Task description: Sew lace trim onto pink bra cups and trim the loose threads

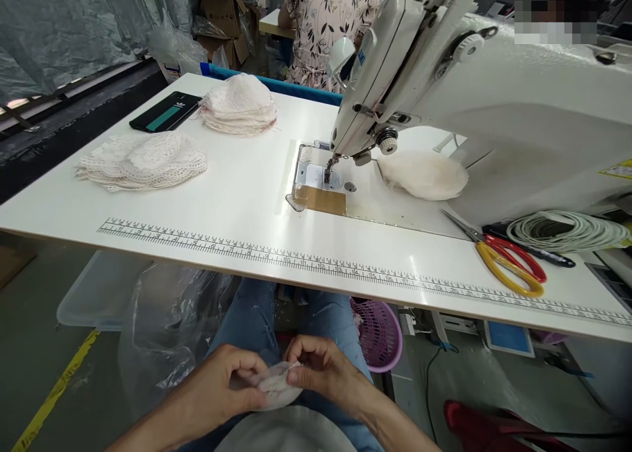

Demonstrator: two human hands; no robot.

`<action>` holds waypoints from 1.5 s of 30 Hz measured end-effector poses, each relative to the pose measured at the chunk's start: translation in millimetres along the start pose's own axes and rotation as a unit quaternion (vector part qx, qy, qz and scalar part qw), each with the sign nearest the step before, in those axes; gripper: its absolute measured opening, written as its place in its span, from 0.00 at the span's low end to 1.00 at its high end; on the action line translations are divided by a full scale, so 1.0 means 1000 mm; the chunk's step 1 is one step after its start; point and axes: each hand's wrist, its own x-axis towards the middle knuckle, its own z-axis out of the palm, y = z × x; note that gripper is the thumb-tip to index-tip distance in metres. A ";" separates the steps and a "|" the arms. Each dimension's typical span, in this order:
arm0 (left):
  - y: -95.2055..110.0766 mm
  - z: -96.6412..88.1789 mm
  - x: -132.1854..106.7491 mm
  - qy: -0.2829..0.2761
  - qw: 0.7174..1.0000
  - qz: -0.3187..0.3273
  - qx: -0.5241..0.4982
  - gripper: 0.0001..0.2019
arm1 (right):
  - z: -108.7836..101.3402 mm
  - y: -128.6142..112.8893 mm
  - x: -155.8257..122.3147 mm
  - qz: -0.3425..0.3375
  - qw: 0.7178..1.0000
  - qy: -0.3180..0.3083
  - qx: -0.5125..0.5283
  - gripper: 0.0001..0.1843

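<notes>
A small piece of sheer white fabric [279, 389] with a lacy, textured part is held over my lap, below the table edge. My left hand [222, 386] pinches its left side between thumb and fingers. At its upper right edge, my right hand [326, 373] grips it with thumb and forefinger. Under the fabric, at the bottom of the view, is a pale rounded surface [286, 432] whose kind I cannot make out. Two stacks of white lace fabric pieces, one nearer [143, 162] and one farther [239, 106], lie on the table.
A sewing machine [385, 77] stands on the white table [237, 195]. Beside it lie a cream fabric pad [424, 174], scissors [508, 261] and coiled cord [563, 231]. A black phone-like item [165, 112] lies far left. Below are a purple basket [380, 337] and clear plastic [168, 333]. A person [320, 31] stands beyond.
</notes>
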 end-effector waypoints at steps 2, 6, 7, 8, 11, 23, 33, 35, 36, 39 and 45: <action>0.001 -0.002 -0.003 0.010 1.000 -0.001 0.005 0.07 | -0.002 0.003 0.000 0.000 1.000 0.006 0.016 0.18; 0.002 -0.004 -0.007 0.022 1.000 -0.004 0.010 0.07 | -0.004 0.005 -0.001 0.002 0.999 0.010 0.041 0.17; 0.002 -0.005 -0.007 0.020 1.000 -0.003 0.005 0.07 | -0.004 0.006 -0.001 0.002 0.999 0.010 0.043 0.17; 0.001 -0.006 -0.008 0.017 1.000 -0.004 -0.002 0.08 | -0.004 0.005 -0.001 0.001 0.999 0.010 0.046 0.17; 0.000 -0.007 -0.008 0.009 1.000 -0.006 -0.016 0.09 | -0.004 0.005 -0.001 0.000 0.999 0.009 0.048 0.17; -0.010 -0.009 -0.006 0.014 1.000 0.007 -0.027 0.11 | 0.001 0.003 -0.001 0.001 0.999 0.008 0.049 0.18; -0.003 0.001 0.003 0.029 0.998 -0.012 -0.046 0.08 | -0.001 0.004 0.000 0.003 0.999 0.010 0.041 0.18; -0.005 0.002 0.003 0.032 0.998 -0.012 -0.043 0.09 | -0.002 0.005 0.000 0.004 0.999 0.006 0.042 0.18; -0.006 0.002 0.004 0.032 0.998 -0.011 -0.044 0.10 | -0.002 0.005 0.000 0.005 0.999 0.004 0.040 0.18; -0.008 0.000 0.003 0.031 0.998 -0.014 -0.048 0.09 | -0.002 0.005 0.001 0.009 1.000 -0.004 0.017 0.18; -0.008 -0.002 0.001 -0.008 0.997 -0.015 -0.080 0.07 | 0.002 0.002 0.001 0.015 0.999 -0.014 -0.039 0.19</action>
